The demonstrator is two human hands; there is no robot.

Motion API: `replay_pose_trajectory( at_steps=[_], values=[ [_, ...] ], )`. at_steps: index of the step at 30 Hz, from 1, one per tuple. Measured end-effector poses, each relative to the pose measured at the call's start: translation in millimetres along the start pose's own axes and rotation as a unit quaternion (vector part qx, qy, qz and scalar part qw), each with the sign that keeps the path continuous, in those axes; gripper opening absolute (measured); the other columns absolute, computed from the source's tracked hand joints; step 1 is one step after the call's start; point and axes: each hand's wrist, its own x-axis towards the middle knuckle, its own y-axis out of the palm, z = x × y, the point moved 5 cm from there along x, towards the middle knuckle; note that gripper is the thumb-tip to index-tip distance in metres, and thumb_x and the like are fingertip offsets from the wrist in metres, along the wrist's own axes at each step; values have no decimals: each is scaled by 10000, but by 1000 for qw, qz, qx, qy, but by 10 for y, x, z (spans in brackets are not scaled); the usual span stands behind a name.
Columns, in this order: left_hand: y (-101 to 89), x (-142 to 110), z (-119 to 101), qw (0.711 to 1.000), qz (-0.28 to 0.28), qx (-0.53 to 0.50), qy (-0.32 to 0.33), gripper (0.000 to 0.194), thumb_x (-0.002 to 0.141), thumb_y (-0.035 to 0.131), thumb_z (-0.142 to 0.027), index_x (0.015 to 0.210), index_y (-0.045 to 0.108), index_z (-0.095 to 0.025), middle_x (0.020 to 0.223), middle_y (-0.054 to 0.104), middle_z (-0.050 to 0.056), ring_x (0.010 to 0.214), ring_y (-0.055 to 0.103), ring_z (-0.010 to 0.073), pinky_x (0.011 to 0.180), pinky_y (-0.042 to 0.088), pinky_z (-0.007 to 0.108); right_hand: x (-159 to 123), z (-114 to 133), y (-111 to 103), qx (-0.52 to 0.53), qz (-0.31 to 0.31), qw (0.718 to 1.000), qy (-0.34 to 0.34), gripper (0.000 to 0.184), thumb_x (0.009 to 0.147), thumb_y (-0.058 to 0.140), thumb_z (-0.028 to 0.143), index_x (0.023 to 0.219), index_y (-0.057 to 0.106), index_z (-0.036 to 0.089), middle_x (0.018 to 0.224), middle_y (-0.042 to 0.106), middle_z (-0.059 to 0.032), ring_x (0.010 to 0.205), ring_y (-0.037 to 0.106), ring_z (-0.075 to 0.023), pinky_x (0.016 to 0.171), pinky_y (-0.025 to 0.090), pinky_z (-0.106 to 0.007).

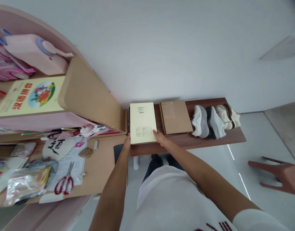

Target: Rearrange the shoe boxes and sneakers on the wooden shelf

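Note:
A flat cream rectangular box (143, 120) with small printed text on its top lies at the left end of a dark brown wooden bench (186, 142). My left hand (127, 141) grips its lower left edge, fingers mostly hidden. At the lower right corner, my right hand (159, 137) holds it with the thumb on top and the other fingers out of sight. I cannot tell whether the box rests fully on the bench. Just right of it sits a brown cardboard box (176, 117), apart from my right hand.
White sneakers (200, 122) and beige shoes (226, 117) stand in a row on the bench. To the left is a desk (99, 166) with red-handled scissors (65, 181), papers, plastic bags and a dark phone-like slab (118, 153). A reddish-brown stool (286, 176) stands at right.

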Motion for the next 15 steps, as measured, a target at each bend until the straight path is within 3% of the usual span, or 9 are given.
replay_pose_trajectory(
  at_steps=[7, 15],
  values=[
    [40, -225, -87, 999, 25, -20, 12, 614, 833, 718, -524, 1334, 632, -179, 1213, 732, 129, 1153, 679, 278, 951, 559, 368, -89, 2, -43, 22, 22, 998, 63, 572, 994, 392, 630, 1408, 517, 255, 1330, 664, -119, 1190, 636, -279, 992, 501, -543],
    [55, -423, -342, 998, 15, -28, 56, 734, 752, 810, -440, 1391, 573, -171, 1223, 722, 123, 1129, 685, 282, 964, 548, 389, -80, 11, -5, 68, 45, 993, 89, 513, 982, 435, 629, 1330, 541, 267, 1261, 691, -100, 1117, 658, -245, 963, 519, -519]
  ],
)
